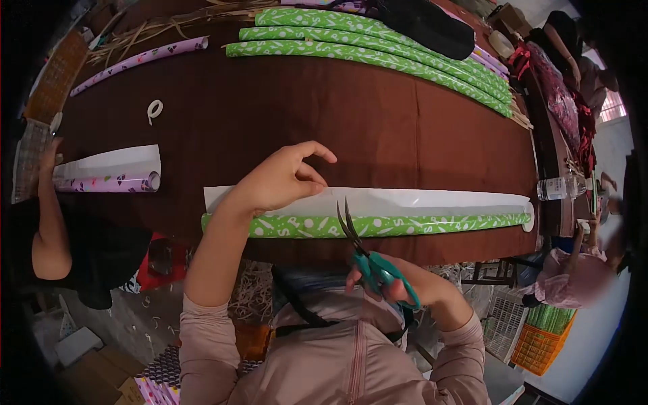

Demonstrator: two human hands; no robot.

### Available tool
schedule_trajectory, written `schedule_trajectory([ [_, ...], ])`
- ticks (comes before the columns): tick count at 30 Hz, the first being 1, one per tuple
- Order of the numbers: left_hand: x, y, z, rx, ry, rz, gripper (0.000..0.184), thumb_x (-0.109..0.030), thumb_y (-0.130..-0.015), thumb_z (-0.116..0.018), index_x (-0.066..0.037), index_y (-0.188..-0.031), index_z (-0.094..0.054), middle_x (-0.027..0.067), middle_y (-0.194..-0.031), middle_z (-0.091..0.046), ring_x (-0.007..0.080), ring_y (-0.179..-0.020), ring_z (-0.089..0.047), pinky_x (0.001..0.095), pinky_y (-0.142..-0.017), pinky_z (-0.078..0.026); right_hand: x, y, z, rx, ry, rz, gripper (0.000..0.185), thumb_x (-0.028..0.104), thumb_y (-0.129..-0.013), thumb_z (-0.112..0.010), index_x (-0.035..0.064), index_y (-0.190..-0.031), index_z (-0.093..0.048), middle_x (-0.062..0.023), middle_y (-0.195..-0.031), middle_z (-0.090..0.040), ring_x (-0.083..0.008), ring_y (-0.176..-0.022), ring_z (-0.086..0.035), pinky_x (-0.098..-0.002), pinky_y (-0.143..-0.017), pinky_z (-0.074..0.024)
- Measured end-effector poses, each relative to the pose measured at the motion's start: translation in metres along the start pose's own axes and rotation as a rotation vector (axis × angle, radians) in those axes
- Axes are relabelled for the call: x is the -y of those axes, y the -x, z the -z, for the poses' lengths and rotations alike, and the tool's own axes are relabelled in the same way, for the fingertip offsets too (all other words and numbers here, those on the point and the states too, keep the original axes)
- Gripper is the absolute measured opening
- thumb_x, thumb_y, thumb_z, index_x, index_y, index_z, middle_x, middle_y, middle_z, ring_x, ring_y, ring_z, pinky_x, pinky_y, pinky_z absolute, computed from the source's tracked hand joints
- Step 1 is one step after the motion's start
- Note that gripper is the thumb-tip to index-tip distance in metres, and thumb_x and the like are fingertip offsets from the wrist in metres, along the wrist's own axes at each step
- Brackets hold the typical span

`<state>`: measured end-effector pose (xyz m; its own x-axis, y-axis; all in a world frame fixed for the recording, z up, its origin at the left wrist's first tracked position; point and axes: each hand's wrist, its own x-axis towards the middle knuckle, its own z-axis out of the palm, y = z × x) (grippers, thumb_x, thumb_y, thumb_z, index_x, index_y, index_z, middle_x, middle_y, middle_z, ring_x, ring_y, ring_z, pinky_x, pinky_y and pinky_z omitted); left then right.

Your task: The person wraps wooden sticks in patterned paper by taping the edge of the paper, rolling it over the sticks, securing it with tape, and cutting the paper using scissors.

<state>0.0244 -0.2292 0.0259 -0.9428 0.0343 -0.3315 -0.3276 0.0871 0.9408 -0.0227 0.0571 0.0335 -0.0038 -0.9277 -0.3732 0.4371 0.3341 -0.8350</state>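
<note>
Green-handled scissors (378, 273) are in my right hand (398, 290), low in front of my body. Their dark blades point up, slightly apart, over the near edge of a partly rolled sheet of wrapping paper (378, 225). The paper is green with white figures, and its white underside lies flat along the far edge. My left hand (277, 179) is over the left part of that white strip. Its forefinger reaches out, apart from the thumb, and the thumb tip is at the paper; I make out nothing held there.
Several green rolls (378, 50) lie at the back, with a black object (432, 27) on them. A purple roll (142, 64) and a small tape roll (155, 109) are at left. Another person's arm (50, 229) is beside a purple sheet (115, 181). A bottle (560, 187) stands right.
</note>
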Motion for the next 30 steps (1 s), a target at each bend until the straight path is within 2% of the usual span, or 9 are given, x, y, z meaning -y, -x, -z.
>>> schedule_trajectory([
  [2, -0.004, 0.001, 0.000, -0.001, 0.015, 0.033, 0.043, 0.002, -0.086, -0.067, -0.003, -0.126, -0.052, 0.0095, -0.089, -0.071, 0.0070, -0.081, -0.062, 0.0222, -0.070, -0.047, 0.015, 0.010, -0.004, -0.053, 0.034, 0.147, 0.085, 0.076, -0.077, -0.062, 0.0017, -0.117, -0.053, -0.0089, -0.110, -0.060, -0.0097, -0.080, -0.053, -0.0249, -0.070, -0.0429],
  [5, -0.002, 0.000, 0.000, 0.005, -0.006, 0.000, 0.046, 0.003, -0.086, -0.067, -0.003, -0.129, -0.052, 0.0093, -0.088, -0.072, 0.0067, -0.080, -0.062, 0.0216, -0.069, -0.047, 0.031, 0.025, -0.012, -0.653, 0.449, 0.220, 0.059, 0.044, -0.077, -0.081, 0.0013, -0.110, -0.057, -0.0104, -0.106, -0.064, -0.0181, -0.082, -0.062, -0.0307, -0.073, -0.0470],
  [6, -0.002, 0.001, -0.001, 0.011, -0.011, -0.001, 0.046, 0.003, -0.086, -0.067, -0.003, -0.129, -0.052, 0.0093, -0.088, -0.072, 0.0067, -0.080, -0.062, 0.0216, -0.069, -0.047, 0.033, 0.021, -0.012, -0.844, 0.613, 0.195, 0.045, 0.026, -0.075, -0.080, 0.0022, -0.107, -0.059, -0.0134, -0.103, -0.063, -0.0245, -0.081, -0.059, -0.0348, -0.074, -0.0447],
  [7, -0.003, 0.001, -0.001, 0.003, 0.037, 0.026, 0.041, 0.003, -0.086, -0.066, -0.002, -0.125, -0.057, 0.0091, -0.089, -0.072, 0.0070, -0.080, -0.062, 0.0221, -0.069, -0.047, 0.032, 0.017, -0.008, -0.852, 0.611, 0.199, 0.045, 0.026, -0.075, -0.080, 0.0022, -0.107, -0.059, -0.0134, -0.103, -0.063, -0.0245, -0.081, -0.059, -0.0348, -0.074, -0.0447],
  [9, -0.001, 0.000, 0.001, -0.001, 0.075, 0.049, 0.036, 0.004, -0.085, -0.066, -0.001, -0.121, -0.061, 0.0089, -0.089, -0.072, 0.0073, -0.080, -0.062, 0.0226, -0.069, -0.048, 0.021, 0.009, 0.002, -0.990, 1.164, 0.460, 0.042, 0.020, -0.073, -0.078, 0.0036, -0.107, -0.060, -0.0137, -0.097, -0.060, -0.0307, -0.084, -0.055, -0.0376, -0.078, -0.0417],
  [12, -0.004, -0.002, 0.002, 0.013, -0.101, 0.025, 0.019, 0.004, -0.081, -0.059, 0.000, -0.088, -0.076, 0.0076, -0.083, -0.072, 0.0082, -0.074, -0.061, 0.0232, -0.067, -0.048, 0.010, -0.007, 0.002, -0.969, 0.967, 0.421, 0.042, 0.017, -0.071, -0.077, 0.0031, -0.107, -0.059, -0.0133, -0.092, -0.056, -0.0332, -0.089, -0.052, -0.0394, -0.082, -0.0406],
  [22, -0.009, -0.002, -0.005, 0.004, -0.242, -0.069, 0.022, -0.007, -0.083, -0.056, 0.001, -0.088, -0.076, 0.0063, -0.078, -0.072, 0.0102, -0.072, -0.062, 0.0247, -0.069, -0.048, -0.008, -0.024, 0.019, -0.967, 0.535, 0.664, 0.030, 0.001, -0.080, -0.068, 0.0013, -0.104, -0.050, -0.0140, -0.104, -0.054, -0.0272, -0.091, -0.054, -0.0340, -0.081, -0.0442],
  [27, -0.029, -0.002, -0.010, -0.083, -0.071, -0.034, 0.018, -0.002, -0.082, -0.058, 0.004, -0.081, -0.075, 0.0124, -0.096, -0.071, 0.0195, -0.089, -0.067, 0.0325, -0.084, -0.052, -0.004, -0.019, 0.019, -0.882, 0.255, 0.654, 0.028, -0.002, -0.085, -0.062, 0.0043, -0.106, -0.044, -0.0117, -0.115, -0.056, -0.0154, -0.095, -0.051, -0.0271, -0.081, -0.0433],
  [30, -0.030, -0.007, -0.029, -0.087, -0.243, -0.093, 0.022, -0.005, -0.081, -0.068, 0.002, -0.101, -0.071, 0.0127, -0.101, -0.070, 0.0199, -0.093, -0.067, 0.0328, -0.088, -0.051, 0.000, -0.013, 0.018, -0.857, 0.178, 0.613, 0.024, -0.002, -0.088, -0.058, 0.0051, -0.106, -0.043, -0.0101, -0.116, -0.057, -0.0113, -0.094, -0.049, -0.0258, -0.082, -0.0427],
])
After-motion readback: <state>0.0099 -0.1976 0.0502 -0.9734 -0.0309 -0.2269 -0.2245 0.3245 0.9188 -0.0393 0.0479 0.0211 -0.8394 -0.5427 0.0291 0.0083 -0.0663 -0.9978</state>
